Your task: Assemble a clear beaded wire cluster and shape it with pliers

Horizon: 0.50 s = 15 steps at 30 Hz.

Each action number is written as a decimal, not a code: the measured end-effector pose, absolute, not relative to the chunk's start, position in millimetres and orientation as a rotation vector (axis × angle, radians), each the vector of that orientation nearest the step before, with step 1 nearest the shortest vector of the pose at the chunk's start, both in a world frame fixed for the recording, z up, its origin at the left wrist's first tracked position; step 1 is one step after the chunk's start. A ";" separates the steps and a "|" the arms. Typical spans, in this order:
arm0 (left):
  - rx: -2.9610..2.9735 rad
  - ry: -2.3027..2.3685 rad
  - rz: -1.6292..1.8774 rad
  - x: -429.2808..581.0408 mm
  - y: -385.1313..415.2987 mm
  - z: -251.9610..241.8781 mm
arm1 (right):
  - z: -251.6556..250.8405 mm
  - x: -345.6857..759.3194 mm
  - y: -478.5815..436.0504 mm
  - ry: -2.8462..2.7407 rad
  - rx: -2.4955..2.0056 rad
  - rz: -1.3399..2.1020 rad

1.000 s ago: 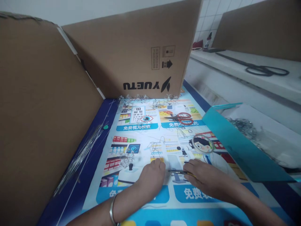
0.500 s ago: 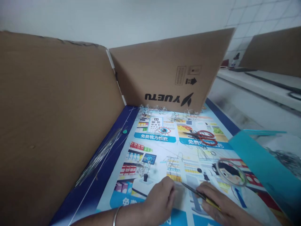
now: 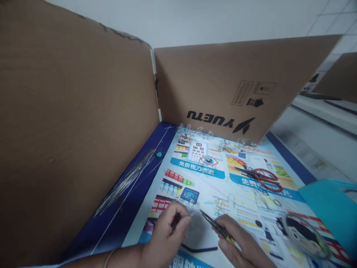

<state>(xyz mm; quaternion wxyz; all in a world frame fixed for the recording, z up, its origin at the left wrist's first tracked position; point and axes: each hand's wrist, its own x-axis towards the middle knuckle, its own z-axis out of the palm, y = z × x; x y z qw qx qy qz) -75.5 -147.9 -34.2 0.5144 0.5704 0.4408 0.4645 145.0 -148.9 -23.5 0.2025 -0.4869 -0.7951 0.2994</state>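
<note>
My right hand is wrapped round yellow-handled needle-nose pliers, their dark pointed tip aimed up and left. Left of that tip, my left hand is closed in a pinch; whatever its fingers hold is hidden or too fine to make out. Just beyond the left hand lies a small clump of clear wire pieces. Thin bent wires rest on the printed sheet ahead of the pliers.
Straight wires lie along the left beside a small green piece. Red-handled scissors, a clear round dish and a turquoise box are to the right. Cardboard panels stand left and behind; wire pieces line the back.
The view has swung left, so the surroundings appear further right. My left hand has shifted left, away from the pliers' tip, and remains pinched. My right hand still holds the pliers.
</note>
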 end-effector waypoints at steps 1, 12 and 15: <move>1.410 1.099 1.139 -79.4 -143.9 -31.5 | -19.2 139.0 -142.0 -2.241 -1.333 0.846; 1.838 1.377 1.137 -99.4 -121.4 -31.1 | -8.5 113.9 -117.4 -2.308 -1.212 0.970; 1.885 1.400 1.132 -100.7 -118.0 -31.5 | -6.5 114.7 -118.8 -2.283 -1.233 0.983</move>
